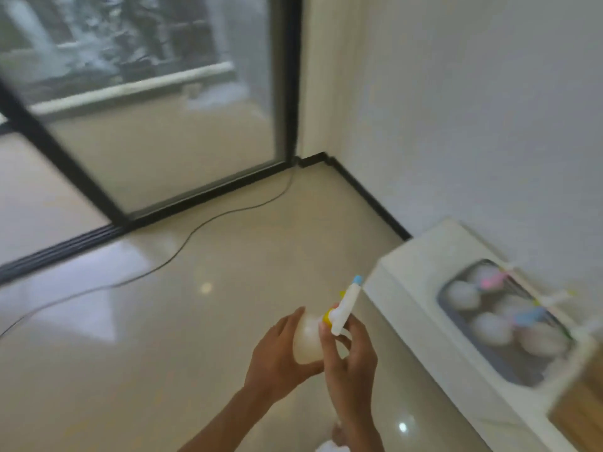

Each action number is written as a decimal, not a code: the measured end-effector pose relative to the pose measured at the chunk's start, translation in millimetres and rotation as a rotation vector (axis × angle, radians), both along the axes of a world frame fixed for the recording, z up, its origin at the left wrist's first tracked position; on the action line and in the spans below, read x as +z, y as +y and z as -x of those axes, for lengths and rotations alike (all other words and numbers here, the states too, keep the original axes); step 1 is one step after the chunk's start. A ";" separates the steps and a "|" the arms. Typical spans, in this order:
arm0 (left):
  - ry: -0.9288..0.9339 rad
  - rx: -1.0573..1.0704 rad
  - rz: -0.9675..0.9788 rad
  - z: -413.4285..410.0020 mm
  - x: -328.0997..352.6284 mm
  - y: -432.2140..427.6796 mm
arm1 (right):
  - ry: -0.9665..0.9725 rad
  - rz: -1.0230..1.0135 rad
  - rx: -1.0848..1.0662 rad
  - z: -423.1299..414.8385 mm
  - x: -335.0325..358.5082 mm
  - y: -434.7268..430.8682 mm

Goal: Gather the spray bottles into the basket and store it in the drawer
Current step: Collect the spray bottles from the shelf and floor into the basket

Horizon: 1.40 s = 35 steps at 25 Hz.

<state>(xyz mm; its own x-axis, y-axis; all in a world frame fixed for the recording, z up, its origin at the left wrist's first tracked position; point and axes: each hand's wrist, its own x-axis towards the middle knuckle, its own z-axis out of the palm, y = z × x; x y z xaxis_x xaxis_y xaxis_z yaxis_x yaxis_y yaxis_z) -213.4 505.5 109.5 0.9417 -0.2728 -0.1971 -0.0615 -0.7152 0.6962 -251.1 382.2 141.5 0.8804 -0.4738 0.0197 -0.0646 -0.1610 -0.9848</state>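
I hold one spray bottle (308, 337) in front of me above the floor: a round white body, a yellow collar and a white head with a blue nozzle tip. My left hand (277, 353) wraps the body from the left. My right hand (346, 353) grips the neck and trigger. At the right, a grey basket (489, 360) sits on a white cabinet (411, 288). Several round white spray bottles (489, 326) with pink, blue and yellow parts lie in it. The picture is blurred.
A glass sliding door with a black frame (290, 93) fills the upper left. A thin dark cable (202, 223) trails across the glossy beige floor. A white wall with black skirting (368, 197) runs behind the cabinet. A wooden surface (580, 415) shows at the far right.
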 end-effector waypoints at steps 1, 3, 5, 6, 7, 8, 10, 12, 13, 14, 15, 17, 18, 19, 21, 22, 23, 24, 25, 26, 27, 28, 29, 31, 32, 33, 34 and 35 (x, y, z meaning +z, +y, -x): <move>0.015 -0.084 0.015 -5.0 2.9 -38.9 | -0.004 0.016 -0.081 5.0 0.6 -35.7; 0.029 -0.224 0.034 -6.0 8.8 -107.5 | 0.024 0.067 -0.195 17.6 1.3 -97.3; 0.043 -0.325 0.078 -1.7 16.5 -174.2 | 0.055 0.120 -0.283 33.8 1.0 -155.1; 0.053 -0.371 0.093 -1.2 18.7 -208.4 | 0.069 0.141 -0.334 41.2 0.4 -184.5; 0.069 -0.418 0.095 -0.9 19.3 -237.7 | 0.092 0.150 -0.382 46.8 -0.1 -209.6; 0.076 -0.466 0.083 -1.6 19.4 -264.5 | 0.116 0.144 -0.426 51.4 -1.1 -231.9; 0.074 -0.562 0.049 -3.0 17.8 -314.0 | 0.148 0.117 -0.529 60.7 -4.3 -270.5; 0.090 -0.644 0.034 -7.5 10.2 -358.9 | 0.181 0.090 -0.647 64.3 -9.6 -303.3; 0.094 -0.685 0.032 -10.5 5.5 -378.5 | 0.195 0.085 -0.694 63.0 -11.8 -317.8; 0.095 -0.728 0.032 -13.8 0.0 -397.7 | 0.206 0.091 -0.735 60.7 -16.0 -331.6; 0.108 -0.766 0.042 -18.0 -8.0 -415.3 | 0.218 0.107 -0.772 57.9 -21.7 -344.5; 0.189 -0.796 0.057 -29.3 -31.2 -451.9 | 0.246 0.125 -0.841 47.6 -37.0 -371.1; 0.232 -0.794 0.054 -34.3 -43.6 -467.4 | 0.268 0.130 -0.865 42.5 -44.4 -382.9; 0.262 -0.795 0.041 -38.2 -56.2 -481.2 | 0.292 0.142 -0.888 38.1 -52.8 -393.6; 0.275 -0.818 -0.038 -44.0 -82.1 -507.1 | 0.350 0.169 -0.917 31.0 -75.5 -416.7; 0.277 -0.817 -0.064 -44.4 -93.7 -518.1 | 0.384 0.169 -0.925 28.3 -85.7 -428.2; 0.286 -0.817 -0.069 -44.2 -104.6 -529.4 | 0.408 0.164 -0.941 26.2 -95.3 -439.3; 0.302 -0.817 -0.069 -42.6 -114.8 -540.7 | 0.428 0.149 -0.960 26.5 -106.8 -448.9; 0.315 -0.815 -0.074 -42.3 -120.2 -549.5 | 0.434 0.144 -0.967 26.4 -114.8 -456.2; 0.325 -0.820 -0.080 -41.1 -128.3 -559.3 | 0.442 0.144 -0.965 27.8 -124.7 -463.5; 0.333 -0.826 -0.085 -38.6 -139.4 -570.1 | 0.459 0.150 -0.957 29.3 -136.6 -472.1; 0.342 -0.827 -0.089 -37.9 -147.1 -577.6 | 0.465 0.153 -0.948 29.2 -144.2 -477.8; 0.366 -0.811 -0.098 -35.1 -155.9 -583.9 | 0.471 0.143 -0.936 31.3 -153.4 -483.5; 0.420 -0.771 -0.141 -30.7 -170.6 -593.9 | 0.478 0.118 -0.902 35.0 -170.1 -493.7; 0.424 -0.764 -0.166 -29.6 -177.3 -597.5 | 0.491 0.105 -0.885 35.2 -176.2 -498.3; 0.422 -0.754 -0.184 -28.9 -183.0 -598.2 | 0.506 0.088 -0.861 35.1 -181.5 -501.2; 0.425 -0.739 -0.190 -28.0 -188.4 -599.3 | 0.528 0.077 -0.841 35.4 -187.2 -503.5; 0.434 -0.725 -0.187 -27.1 -192.1 -600.5 | 0.540 0.066 -0.828 35.5 -190.8 -505.4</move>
